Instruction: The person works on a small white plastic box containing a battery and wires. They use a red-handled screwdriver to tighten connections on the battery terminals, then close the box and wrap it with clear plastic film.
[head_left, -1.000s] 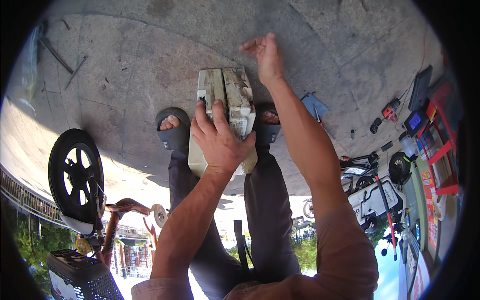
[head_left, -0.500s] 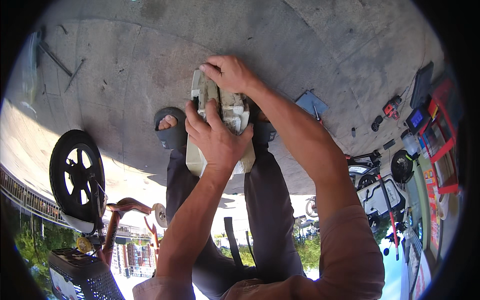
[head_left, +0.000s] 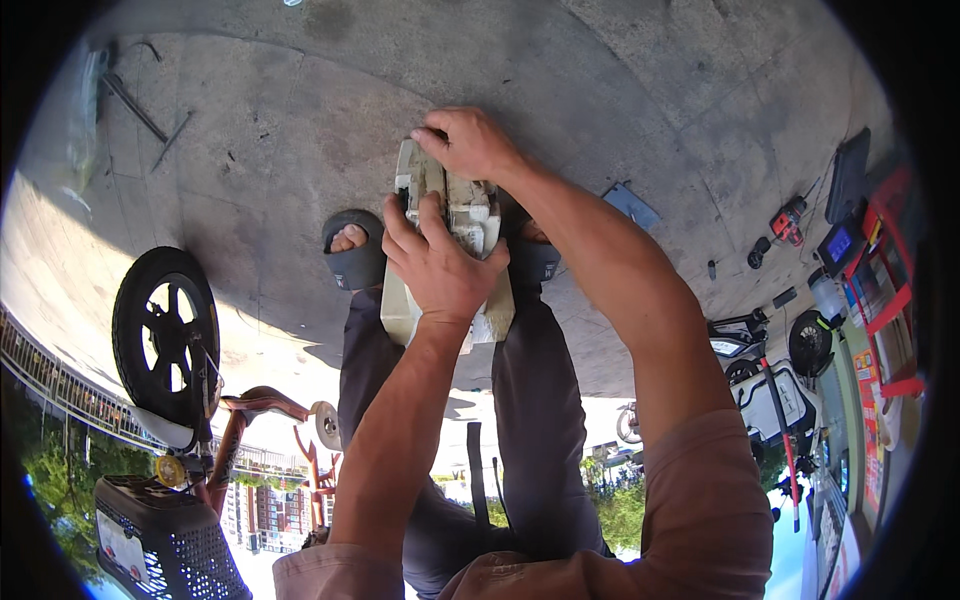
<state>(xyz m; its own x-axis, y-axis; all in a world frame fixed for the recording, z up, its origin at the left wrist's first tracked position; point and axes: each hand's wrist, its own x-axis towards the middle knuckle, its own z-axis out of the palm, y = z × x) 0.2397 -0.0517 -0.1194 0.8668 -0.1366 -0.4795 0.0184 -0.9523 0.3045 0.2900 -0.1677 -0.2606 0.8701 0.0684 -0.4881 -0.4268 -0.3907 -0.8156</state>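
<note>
A long, dirty off-white plastic housing (head_left: 400,312) with a stepped, grooved upper face lies between my knees, pointing away from me. Across its middle spreads my left hand (head_left: 440,270), fingers over the top and thumb along the right edge, gripping it. My right hand (head_left: 466,145) is at the far end, thumb on top and fingers curled over the tip. What the curled right fingertips touch underneath is hidden. A dark sandal (head_left: 353,268) shows beside the housing on the left, and the other foot is partly covered by my right arm.
At left stands a bicycle-like vehicle with a black wheel (head_left: 165,335) and a dark basket (head_left: 170,540). Right of me on the concrete lie a flat grey plate (head_left: 632,204) and a red power tool (head_left: 789,220). A red-framed rack (head_left: 890,310) and parked scooters stand further right.
The whole view has shifted slightly to the right. Both hands keep almost the same places on the housing.
</note>
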